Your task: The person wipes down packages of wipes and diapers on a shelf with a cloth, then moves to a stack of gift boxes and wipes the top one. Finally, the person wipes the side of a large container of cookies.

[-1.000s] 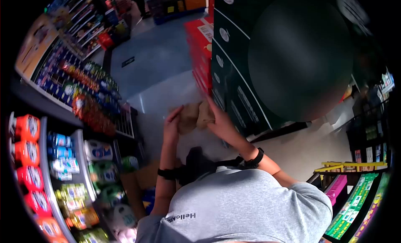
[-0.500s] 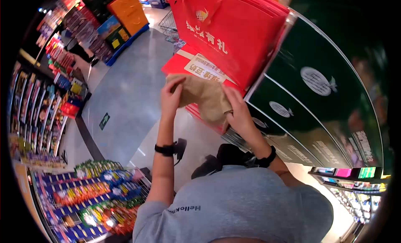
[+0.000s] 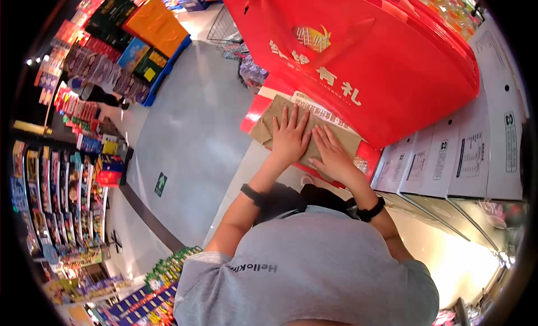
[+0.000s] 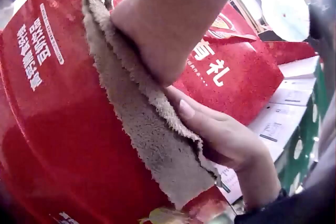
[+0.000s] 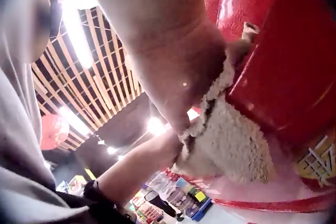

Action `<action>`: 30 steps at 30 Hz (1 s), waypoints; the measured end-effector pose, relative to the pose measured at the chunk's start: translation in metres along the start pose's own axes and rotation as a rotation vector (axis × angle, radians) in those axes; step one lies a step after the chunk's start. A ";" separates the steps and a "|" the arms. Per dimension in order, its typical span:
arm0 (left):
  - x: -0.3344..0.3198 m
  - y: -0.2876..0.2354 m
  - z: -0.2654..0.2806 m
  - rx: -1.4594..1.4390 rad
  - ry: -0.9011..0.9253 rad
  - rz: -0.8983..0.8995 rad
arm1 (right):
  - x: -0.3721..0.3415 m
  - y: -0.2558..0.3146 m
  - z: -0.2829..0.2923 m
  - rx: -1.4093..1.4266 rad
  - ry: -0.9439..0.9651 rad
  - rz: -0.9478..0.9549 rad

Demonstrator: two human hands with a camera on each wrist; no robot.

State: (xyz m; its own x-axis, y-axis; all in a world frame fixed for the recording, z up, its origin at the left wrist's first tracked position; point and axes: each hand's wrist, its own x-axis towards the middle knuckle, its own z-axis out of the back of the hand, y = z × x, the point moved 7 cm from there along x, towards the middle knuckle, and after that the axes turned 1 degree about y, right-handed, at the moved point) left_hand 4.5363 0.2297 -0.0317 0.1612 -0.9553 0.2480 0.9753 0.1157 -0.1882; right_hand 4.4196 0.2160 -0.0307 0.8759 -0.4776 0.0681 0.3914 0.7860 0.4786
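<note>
A brown towel-like cloth (image 3: 263,128), folded over, lies on top of a red box (image 3: 370,153). My left hand (image 3: 290,140) rests flat on its middle with the fingers spread forward. Beside it my right hand (image 3: 335,159) presses on the cloth's right part, fingers extended. In the left wrist view the fuzzy layered edge of the cloth (image 4: 147,129) hangs along the red side, with my right hand (image 4: 226,134) beyond it. The right wrist view shows the cloth (image 5: 236,145) under my right hand (image 5: 173,71); its fingertips are hidden there.
Red gift bags (image 3: 358,63) stand right behind the cloth. White cartons (image 3: 448,158) line the right side. A wire cart (image 3: 224,35) is at the far end, stacked boxes (image 3: 159,26) lie across the grey aisle floor (image 3: 185,119), and shelves (image 3: 61,186) run along the left.
Both hands held the cloth up between them earlier; now it lies on the red box under flattened palms. The view has moved forward, with the red bags now closer and larger.
</note>
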 end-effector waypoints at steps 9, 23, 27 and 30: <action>0.029 0.042 0.018 -0.090 0.136 -0.164 | 0.032 0.015 0.003 -0.140 0.020 -0.129; 0.035 0.100 0.017 -0.396 0.159 -0.647 | 0.101 0.054 -0.032 -0.133 -0.093 -0.505; 0.022 0.102 0.016 -0.439 0.199 -0.728 | 0.089 0.075 -0.041 -0.193 -0.170 -0.543; 0.022 0.101 0.018 -0.473 0.174 -0.736 | 0.077 0.075 -0.042 -0.137 -0.187 -0.549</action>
State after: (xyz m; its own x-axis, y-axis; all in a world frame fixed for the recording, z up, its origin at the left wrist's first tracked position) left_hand 4.6407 0.2254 -0.0276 -0.5443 -0.7753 0.3204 0.6519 -0.6313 -0.4201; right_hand 4.5284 0.2544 -0.0261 0.4757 -0.8796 0.0016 0.8166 0.4423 0.3709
